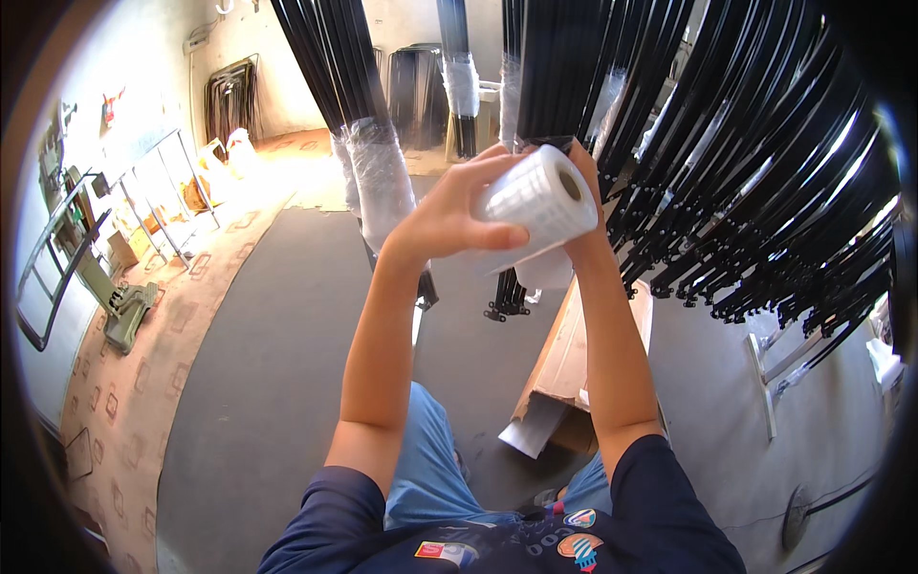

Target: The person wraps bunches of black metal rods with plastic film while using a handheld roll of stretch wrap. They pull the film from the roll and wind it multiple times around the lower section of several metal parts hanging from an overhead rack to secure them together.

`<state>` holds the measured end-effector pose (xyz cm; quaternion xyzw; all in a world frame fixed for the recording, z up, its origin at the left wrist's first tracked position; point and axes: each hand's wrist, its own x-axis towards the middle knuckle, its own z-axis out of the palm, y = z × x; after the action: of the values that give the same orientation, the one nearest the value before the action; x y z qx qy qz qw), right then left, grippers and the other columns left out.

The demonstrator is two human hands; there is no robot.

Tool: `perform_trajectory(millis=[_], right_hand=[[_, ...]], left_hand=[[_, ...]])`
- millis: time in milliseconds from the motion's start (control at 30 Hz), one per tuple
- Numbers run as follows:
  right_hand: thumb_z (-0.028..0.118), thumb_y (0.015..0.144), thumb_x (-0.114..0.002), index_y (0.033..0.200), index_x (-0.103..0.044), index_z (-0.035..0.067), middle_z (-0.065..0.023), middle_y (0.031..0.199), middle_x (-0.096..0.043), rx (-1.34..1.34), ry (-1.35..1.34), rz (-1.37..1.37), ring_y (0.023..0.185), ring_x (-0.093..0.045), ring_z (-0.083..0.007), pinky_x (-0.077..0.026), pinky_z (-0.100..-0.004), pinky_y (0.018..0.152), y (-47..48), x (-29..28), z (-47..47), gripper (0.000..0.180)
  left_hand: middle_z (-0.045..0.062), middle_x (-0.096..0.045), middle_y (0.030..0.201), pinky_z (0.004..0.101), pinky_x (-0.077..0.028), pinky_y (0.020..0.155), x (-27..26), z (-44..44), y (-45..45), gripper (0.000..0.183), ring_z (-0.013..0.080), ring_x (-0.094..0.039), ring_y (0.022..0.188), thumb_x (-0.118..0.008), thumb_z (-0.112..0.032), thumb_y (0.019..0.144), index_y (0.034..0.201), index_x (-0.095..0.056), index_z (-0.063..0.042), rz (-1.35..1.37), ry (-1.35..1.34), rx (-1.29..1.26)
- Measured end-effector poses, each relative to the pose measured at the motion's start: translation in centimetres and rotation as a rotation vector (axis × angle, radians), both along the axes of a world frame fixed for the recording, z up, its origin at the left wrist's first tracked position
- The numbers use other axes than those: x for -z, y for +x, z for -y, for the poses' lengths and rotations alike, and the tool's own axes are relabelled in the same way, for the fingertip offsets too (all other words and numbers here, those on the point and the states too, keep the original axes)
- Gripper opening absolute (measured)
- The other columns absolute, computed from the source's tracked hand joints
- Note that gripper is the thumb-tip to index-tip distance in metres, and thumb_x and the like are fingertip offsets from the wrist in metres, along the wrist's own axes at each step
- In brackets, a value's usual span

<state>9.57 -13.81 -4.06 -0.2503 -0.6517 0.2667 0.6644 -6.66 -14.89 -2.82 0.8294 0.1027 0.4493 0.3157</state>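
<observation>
A roll of clear stretch film (534,190) is in my left hand (448,204), its thumb across the near side and its open cardboard core tilted up to the right. Behind the roll hangs a bundle of black metal bars (559,72), and film covers the bundle's lower part. The bracketed ends (509,298) stick out below. My right hand (589,172) is on the far right side of the roll, up against the bundle. Its fingers are mostly hidden, so I cannot tell what it grips.
A film-wrapped bundle (380,172) hangs at the left. Many black bars (731,165) crowd the right side. A long cardboard box (556,359) lies on the grey floor mat (280,373) by my legs. A metal frame (161,194) and a pedestal fan base (796,516) stand farther out.
</observation>
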Motion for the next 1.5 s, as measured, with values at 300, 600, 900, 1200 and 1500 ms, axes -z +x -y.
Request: perform_trajectory(millis=[300,600,900,1200,1500], right_hand=[[0.050,0.072,-0.062,0.114,-0.040,0.004,-0.0048,0.106,-0.050,-0.189,-0.058,-0.321,0.103,-0.047,-0.0162,-0.038,-0.0302,0.088,-0.4,2.7,4.6,0.066],[0.020,0.067,-0.069,0.107,-0.050,-0.001,-0.0059,0.092,-0.057,-0.273,-0.140,-0.474,0.084,-0.054,-0.0126,-0.044,-0.0248,0.074,-0.4,2.2,5.4,0.048],[0.026,0.067,-0.067,0.106,-0.051,-0.001,-0.0083,0.091,-0.058,-0.258,-0.184,-0.484,0.084,-0.056,-0.0159,-0.045,-0.0295,0.077,2.1,2.4,6.3,0.051],[0.028,0.066,-0.070,0.099,-0.053,0.001,-0.0080,0.083,-0.057,-0.124,-0.374,-0.486,0.075,-0.057,-0.0160,-0.049,-0.0299,0.065,6.7,2.1,5.0,0.046],[0.037,0.067,-0.067,0.099,-0.053,-0.002,-0.0115,0.082,-0.058,-0.032,-0.372,-0.367,0.073,-0.060,-0.0191,-0.050,-0.0305,0.067,7.6,1.4,5.6,0.053]], left_hand=[[0.010,-0.046,0.094,0.0319,-0.041,0.077,0.3,1.2,1.4,0.073,0.0231,-0.049,0.088,-0.066,-0.041,0.060,0.117,-0.048,0.002,-0.045,0.074,-0.282],[0.012,-0.038,0.107,0.0310,-0.042,0.071,2.3,-1.5,3.9,0.028,0.0212,-0.046,0.087,-0.044,-0.025,0.089,0.097,-0.051,0.000,0.374,0.281,-0.560],[-0.007,-0.049,0.072,0.0178,-0.034,0.057,1.7,-3.1,3.9,0.031,0.0014,-0.041,0.067,-0.052,-0.030,0.087,0.084,-0.055,0.000,0.379,-0.254,-0.099],[0.000,-0.056,0.090,0.0197,-0.038,0.075,1.4,-3.0,3.7,0.034,0.0046,-0.048,0.082,-0.055,-0.026,0.085,0.100,-0.053,0.004,0.310,-0.289,-0.010],[0.004,-0.058,0.091,0.0233,-0.040,0.078,2.8,-2.2,3.0,0.038,0.0096,-0.052,0.084,-0.053,-0.028,0.086,0.104,-0.053,0.005,0.332,-0.356,0.061]])
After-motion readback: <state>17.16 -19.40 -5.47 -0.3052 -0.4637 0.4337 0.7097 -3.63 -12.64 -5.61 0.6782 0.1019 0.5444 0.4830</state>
